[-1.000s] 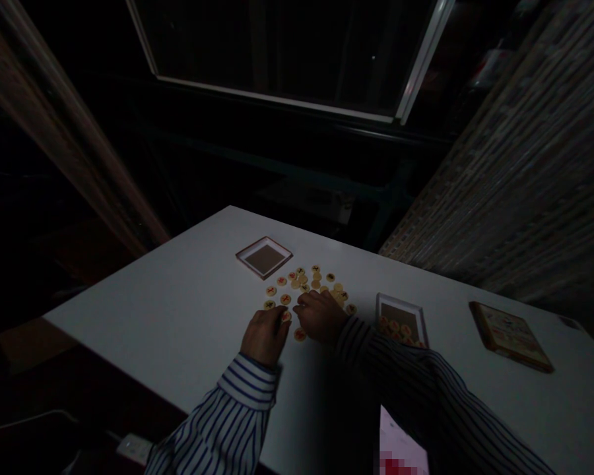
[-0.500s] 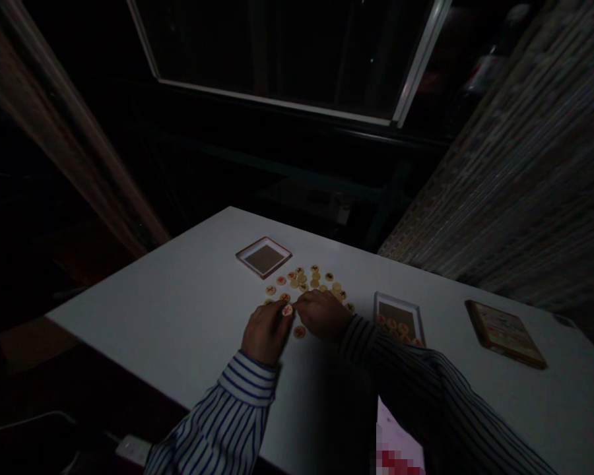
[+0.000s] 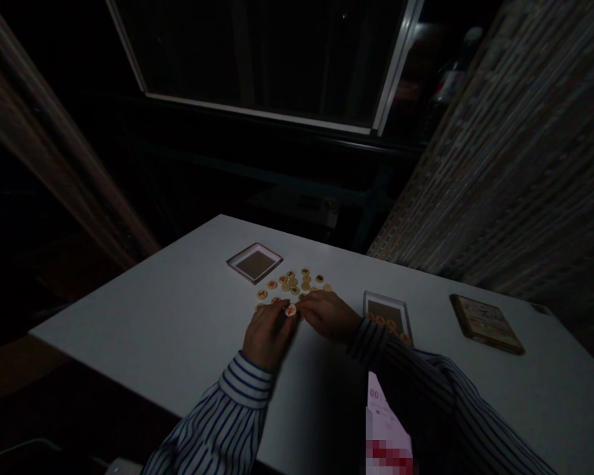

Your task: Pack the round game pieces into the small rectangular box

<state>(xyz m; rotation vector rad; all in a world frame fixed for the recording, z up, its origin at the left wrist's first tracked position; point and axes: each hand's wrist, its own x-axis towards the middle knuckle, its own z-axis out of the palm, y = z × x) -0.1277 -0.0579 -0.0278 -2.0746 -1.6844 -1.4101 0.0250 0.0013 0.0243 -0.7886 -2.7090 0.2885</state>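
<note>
My left hand [image 3: 267, 335] is closed, pinching a round xiangqi piece [image 3: 290, 310] with a red character between thumb and fingers. From the right, my right hand [image 3: 330, 315] reaches in with curled fingers, and its fingertips meet the piece's right side. Whether those fingers grip anything of their own is hidden. Just beyond both hands lie several loose pieces [image 3: 262, 294], some marked red, some black, some blank side up. A few are partly covered by my fingers.
A shallow tray [image 3: 235, 264] lies behind the pieces on the white table [image 3: 153, 310]. Another tray [image 3: 400, 307], right of my right hand, holds several red-marked pieces. Farther right is a flat, printed box or lid [image 3: 490, 323]. A lit phone screen [image 3: 386, 409] shows below my right forearm.
The view has shifted, so the table things sit farther left. My hands have moved slightly right over the table. The red-marked piece that lay just before them no longer shows there.
</note>
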